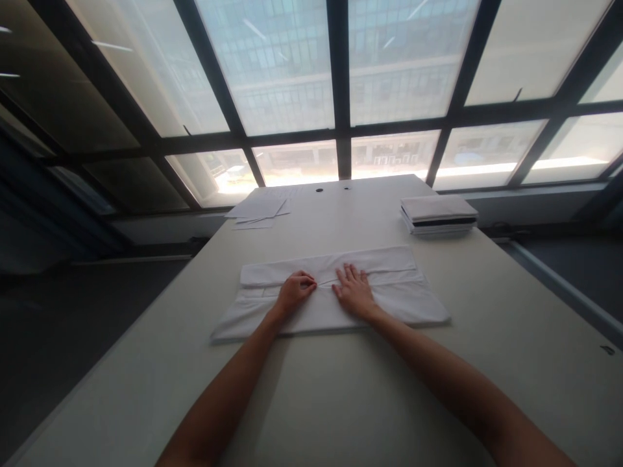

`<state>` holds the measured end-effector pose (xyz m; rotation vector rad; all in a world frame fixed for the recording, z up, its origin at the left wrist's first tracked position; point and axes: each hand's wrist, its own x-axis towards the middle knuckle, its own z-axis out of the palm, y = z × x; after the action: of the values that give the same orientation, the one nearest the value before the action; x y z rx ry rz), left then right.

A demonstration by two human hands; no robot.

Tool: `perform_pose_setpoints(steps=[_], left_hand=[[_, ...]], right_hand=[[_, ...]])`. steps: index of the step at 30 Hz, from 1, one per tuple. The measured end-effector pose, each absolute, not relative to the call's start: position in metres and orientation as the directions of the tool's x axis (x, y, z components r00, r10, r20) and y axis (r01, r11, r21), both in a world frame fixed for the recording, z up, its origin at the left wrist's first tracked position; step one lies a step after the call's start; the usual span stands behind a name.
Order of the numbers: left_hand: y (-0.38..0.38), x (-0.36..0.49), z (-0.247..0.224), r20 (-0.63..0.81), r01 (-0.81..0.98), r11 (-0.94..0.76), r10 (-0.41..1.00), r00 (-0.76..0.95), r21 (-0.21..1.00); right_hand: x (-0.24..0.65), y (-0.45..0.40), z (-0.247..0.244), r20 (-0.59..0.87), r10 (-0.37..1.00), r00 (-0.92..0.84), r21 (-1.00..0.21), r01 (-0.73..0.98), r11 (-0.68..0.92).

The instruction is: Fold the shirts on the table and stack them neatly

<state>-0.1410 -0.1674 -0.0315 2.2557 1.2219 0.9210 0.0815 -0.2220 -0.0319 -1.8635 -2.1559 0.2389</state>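
A white cloth, folded into a wide flat shape, lies on the white table. Its upper part is folded over, and the edges of the folds run from side to side near the middle. My left hand pinches the cloth at that line, thumb and fingertips together. Just to the right, my right hand lies flat on the cloth with its fingers spread. A short gap separates the two hands, and a small crease shows between them.
Loose white papers lie at the table's far left. A stack of folded cloths with a dark layer sits at the far right. Large framed windows stand beyond the far edge.
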Motion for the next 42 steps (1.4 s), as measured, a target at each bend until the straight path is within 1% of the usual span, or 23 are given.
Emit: perform_pose_setpoints(steps=[3,7,10,13,17,22,24,26,28,30,32,35,39,42], left_hand=[[-0.169,-0.140,-0.030,0.352,0.566,-0.529,0.847,0.398,0.632],[-0.170,-0.140,-0.028,0.356,0.560,-0.532,0.845,0.399,0.635],[-0.171,-0.140,-0.028,0.357,0.567,-0.533,0.845,0.398,0.629],[-0.171,-0.140,-0.029,0.362,0.570,-0.537,0.843,0.398,0.622],[-0.170,-0.140,-0.030,0.374,0.575,-0.543,0.839,0.395,0.612],[-0.170,-0.139,-0.030,0.375,0.586,-0.547,0.837,0.400,0.598],[-0.171,-0.139,-0.029,0.374,0.592,-0.549,0.836,0.402,0.590],[-0.172,-0.139,-0.028,0.374,0.598,-0.549,0.836,0.402,0.584],[-0.172,-0.139,-0.028,0.374,0.601,-0.548,0.837,0.401,0.582],[-0.172,-0.139,-0.028,0.374,0.600,-0.547,0.837,0.400,0.583],[-0.172,-0.139,-0.029,0.374,0.598,-0.549,0.836,0.401,0.584],[-0.173,-0.140,-0.030,0.377,0.604,-0.549,0.836,0.399,0.578],[-0.173,-0.139,-0.029,0.377,0.606,-0.548,0.836,0.397,0.576],[-0.173,-0.139,-0.028,0.373,0.607,-0.546,0.838,0.398,0.578]], right_hand=[[0.125,-0.218,-0.034,0.112,0.993,-0.036,-0.266,0.962,0.064],[0.186,-0.218,-0.041,0.159,0.985,0.063,-0.183,0.983,-0.034],[0.231,-0.221,-0.047,0.211,0.970,0.120,-0.130,0.987,-0.094],[0.266,-0.225,-0.051,0.280,0.945,0.171,-0.113,0.983,-0.145],[0.288,-0.231,-0.055,0.356,0.908,0.221,-0.119,0.975,-0.190],[0.276,-0.232,-0.048,0.435,0.865,0.250,-0.097,0.968,-0.231],[0.263,-0.229,-0.041,0.443,0.871,0.211,-0.078,0.977,-0.197],[0.249,-0.226,-0.033,0.420,0.902,0.102,-0.053,0.995,-0.087],[0.238,-0.224,-0.025,0.359,0.932,-0.040,-0.020,0.999,0.050],[0.232,-0.223,-0.019,0.287,0.948,-0.140,0.032,0.990,0.136],[0.233,-0.224,-0.015,0.242,0.955,-0.169,0.101,0.984,0.149],[0.243,-0.228,-0.012,0.221,0.962,-0.162,0.181,0.976,0.123],[0.261,-0.231,-0.007,0.194,0.969,-0.157,0.240,0.965,0.108],[0.268,-0.230,-0.002,0.135,0.965,-0.223,0.264,0.947,0.182]])
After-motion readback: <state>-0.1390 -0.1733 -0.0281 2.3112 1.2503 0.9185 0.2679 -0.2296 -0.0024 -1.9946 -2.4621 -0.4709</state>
